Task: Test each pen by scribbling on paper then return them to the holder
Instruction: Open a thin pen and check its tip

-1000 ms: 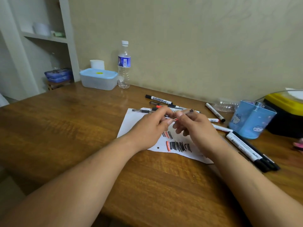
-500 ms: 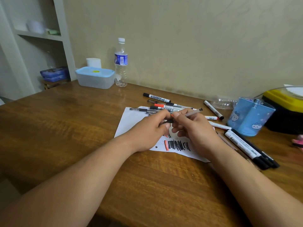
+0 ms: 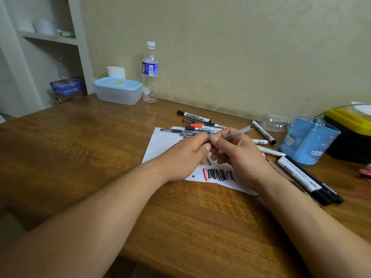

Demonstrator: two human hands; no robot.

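Observation:
Both hands meet above a white sheet of paper (image 3: 160, 143) marked with black and orange scribbles. My right hand (image 3: 239, 155) pinches a clear-barrelled pen (image 3: 239, 131) that points up and to the right. My left hand (image 3: 188, 155) curls its fingers at the pen's near end, where its fingertips hide what they hold. Several markers and pens (image 3: 198, 128) lie behind the paper, and several more markers (image 3: 305, 179) lie to the right. The blue pen holder (image 3: 307, 141) stands at the right.
A lidded plastic box (image 3: 117, 91) and a water bottle (image 3: 150, 75) stand at the back of the wooden table (image 3: 80, 149). A yellow and black case (image 3: 353, 125) sits behind the holder. A crushed clear bottle (image 3: 277, 122) lies by the wall. Shelves stand at the far left.
The pen in my right hand has swung so that its far end sticks out further up and to the right. Both hands stay together over the paper.

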